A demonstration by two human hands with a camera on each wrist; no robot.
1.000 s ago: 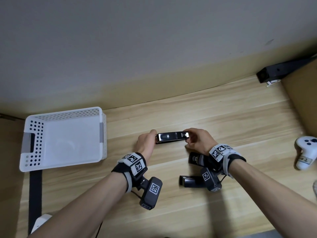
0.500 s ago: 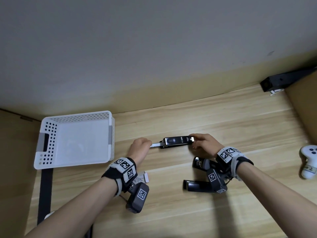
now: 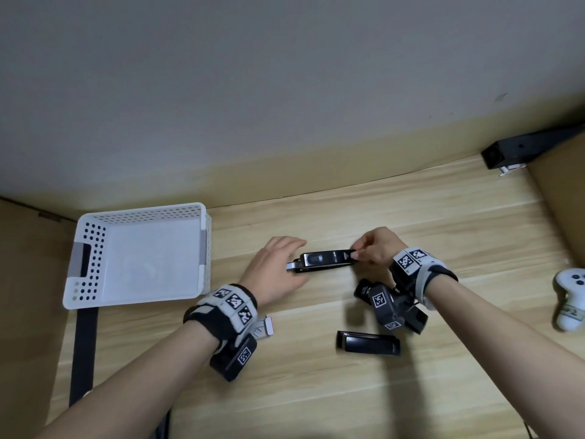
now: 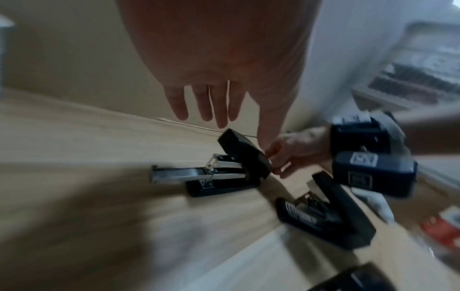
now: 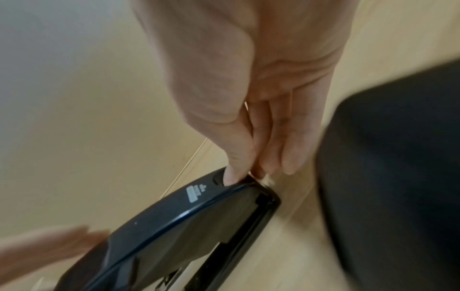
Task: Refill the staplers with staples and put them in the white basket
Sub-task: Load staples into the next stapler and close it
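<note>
A black stapler (image 3: 326,259) lies on the wooden table in the middle, its metal staple tray (image 3: 291,266) sticking out at the left end. My right hand (image 3: 359,253) pinches the stapler's right end; the right wrist view shows the thumb on top of the stapler (image 5: 199,216). My left hand (image 3: 278,264) hovers open at the tray end, fingers (image 4: 206,104) straight above the stapler (image 4: 224,173) and its tray (image 4: 174,174). A second stapler (image 3: 367,343) lies nearer me. A third stapler (image 3: 362,288) is partly hidden by the right wrist camera. The white basket (image 3: 79,280) stands at the left.
A small white and red staple box (image 3: 266,327) lies under my left wrist. A white game controller (image 3: 569,299) sits at the right edge. A black bar (image 3: 522,150) lies at the back right. Cardboard walls flank the table, and a black strap (image 3: 84,353) runs below the basket.
The metal tray has slid out of the stapler's left end. My left hand, which held that end, has let go and spread open. The right hand keeps its pinch.
</note>
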